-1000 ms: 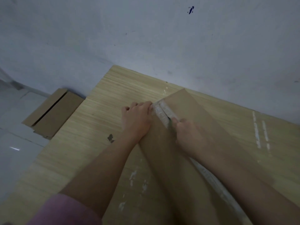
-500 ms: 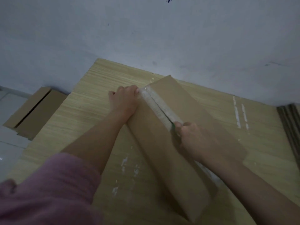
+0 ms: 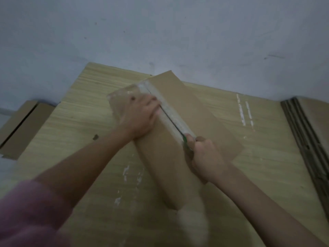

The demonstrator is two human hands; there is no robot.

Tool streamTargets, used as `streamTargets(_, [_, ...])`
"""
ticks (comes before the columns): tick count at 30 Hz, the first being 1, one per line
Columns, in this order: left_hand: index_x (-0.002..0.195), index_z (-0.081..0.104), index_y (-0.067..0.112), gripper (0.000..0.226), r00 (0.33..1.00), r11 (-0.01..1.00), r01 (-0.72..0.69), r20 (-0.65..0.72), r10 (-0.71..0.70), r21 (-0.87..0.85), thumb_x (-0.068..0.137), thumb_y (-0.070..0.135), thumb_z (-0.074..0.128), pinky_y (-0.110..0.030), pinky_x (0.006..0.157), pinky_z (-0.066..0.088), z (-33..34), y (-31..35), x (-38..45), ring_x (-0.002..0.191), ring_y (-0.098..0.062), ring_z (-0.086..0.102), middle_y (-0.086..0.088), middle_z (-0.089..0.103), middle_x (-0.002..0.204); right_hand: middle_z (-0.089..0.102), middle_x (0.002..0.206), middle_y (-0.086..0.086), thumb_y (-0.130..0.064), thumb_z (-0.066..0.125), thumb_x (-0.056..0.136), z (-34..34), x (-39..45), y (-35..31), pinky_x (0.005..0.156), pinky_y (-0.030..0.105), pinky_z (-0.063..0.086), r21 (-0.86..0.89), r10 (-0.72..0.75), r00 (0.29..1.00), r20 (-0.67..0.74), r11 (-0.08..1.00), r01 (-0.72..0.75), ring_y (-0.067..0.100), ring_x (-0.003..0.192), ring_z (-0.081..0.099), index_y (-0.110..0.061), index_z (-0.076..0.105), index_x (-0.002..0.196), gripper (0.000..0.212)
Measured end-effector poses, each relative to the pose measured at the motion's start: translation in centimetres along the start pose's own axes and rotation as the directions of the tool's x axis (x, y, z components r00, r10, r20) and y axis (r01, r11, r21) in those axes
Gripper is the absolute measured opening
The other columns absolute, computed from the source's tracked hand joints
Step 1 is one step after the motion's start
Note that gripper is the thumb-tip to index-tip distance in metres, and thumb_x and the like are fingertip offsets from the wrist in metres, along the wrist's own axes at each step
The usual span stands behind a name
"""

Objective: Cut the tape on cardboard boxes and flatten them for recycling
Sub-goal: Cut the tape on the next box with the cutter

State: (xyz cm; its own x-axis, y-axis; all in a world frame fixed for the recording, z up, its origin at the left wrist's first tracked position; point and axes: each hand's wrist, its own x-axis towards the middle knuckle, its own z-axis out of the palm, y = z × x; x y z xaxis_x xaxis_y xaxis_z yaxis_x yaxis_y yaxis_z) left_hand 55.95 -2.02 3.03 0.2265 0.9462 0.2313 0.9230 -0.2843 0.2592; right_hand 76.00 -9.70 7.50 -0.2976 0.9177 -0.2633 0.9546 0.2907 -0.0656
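slitting the tape seam on a long cardboard box point(image 3: 160, 166)

lying on the wooden table point(image 3: 67, 125), it is looking light but bendy; the left hand point(image 3: 140, 116) is pressing beside the seam, while the right hand point(image 3: 203, 154) is gripping a green-handled cutter point(image 3: 185, 139).

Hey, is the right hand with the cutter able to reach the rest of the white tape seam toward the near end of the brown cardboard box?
Probably yes: the right hand sits on the tape seam, nothing blocking nearer.
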Motion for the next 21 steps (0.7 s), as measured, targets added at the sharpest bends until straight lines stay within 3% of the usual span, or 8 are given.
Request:
streamTargets(2, [0.115,0.063,0.013,0.049,0.998,0.997,-0.055,0.019,0.056,-0.052,0.086,0.04,0.035,-0.052,0.096,0.035,0.8,3.6,-3.8,0.116,-0.027,0.055,-0.008,0.059,0.124,0.051,0.12,0.013,-0.014,0.035,0.095,0.1,0.0,0.2,0.081,0.037,0.043,0.017,-0.003,1.0,-0.015,1.0,0.003,0.035,0.106,0.054,-0.02,0.023,0.146,0.053])
streamTargets(4, [0.125,0.058,0.011,0.065,0.997,0.998,-0.025,0.071,0.029,-0.057,0.081,0.052,0.034,-0.053,0.102,0.032,1.1,6.9,-7.1,0.126,-0.026,0.049,-0.01,0.053,0.135,0.052,0.119,0.015,-0.016,0.041,0.093,0.3,0.1,0.3,0.083,0.038,0.044,0.021,-0.013,1.0,-0.008,1.0,0.013,0.036,0.106,0.054,-0.018,0.024,0.146,0.056])
streamTargets(7, [0.15,0.019,0.013,0.106,0.97,0.997,0.08,0.229,-0.081,0.013,0.067,0.079,0.011,-0.05,0.113,-0.004,0.7,9.9,-9.3,0.146,-0.019,0.004,-0.003,0.011,0.159,0.053,0.117,0.015,-0.013,0.043,0.09,0.4,0.2,0.3,0.082,0.039,0.045,-0.003,-0.018,1.0,-0.007,1.0,0.018,0.036,0.105,0.055,-0.016,0.027,0.145,0.057])
streamTargets(9, [0.151,0.014,0.017,0.114,0.97,0.99,0.141,0.198,-0.144,0.029,0.058,0.083,0.006,-0.044,0.11,-0.009,0.7,10.1,-9.2,0.146,-0.013,-0.001,0.002,0.007,0.159,0.052,0.117,0.015,-0.011,0.044,0.09,0.1,0.0,0.2,0.079,0.038,0.044,-0.007,-0.001,1.0,-0.002,1.0,0.001,0.036,0.105,0.055,-0.017,0.031,0.141,0.053])
streamTargets(16, [0.145,0.033,0.022,0.099,0.985,0.987,0.159,0.067,-0.16,0.013,0.067,0.08,0.018,-0.039,0.111,-0.004,1.6,9.7,-8.0,0.144,-0.009,0.015,0.007,0.025,0.155,0.053,0.117,0.013,-0.019,0.039,0.096,-1.2,-2.9,1.4,0.078,0.036,0.042,-0.115,-0.008,0.999,0.047,0.993,0.014,0.033,0.107,0.056,-0.016,0.04,0.13,0.034])
streamTargets(21, [0.146,0.031,0.026,0.098,0.988,0.99,0.141,0.061,-0.139,-0.027,0.065,0.079,0.016,-0.036,0.112,-0.009,1.8,9.2,-7.0,0.144,-0.005,0.012,0.011,0.022,0.155,0.054,0.115,0.01,-0.008,0.034,0.092,-1.4,-6.0,2.4,0.076,0.035,0.045,-0.119,0.01,0.999,0.053,0.993,-0.004,0.032,0.105,0.057,-0.017,0.042,0.126,0.036])
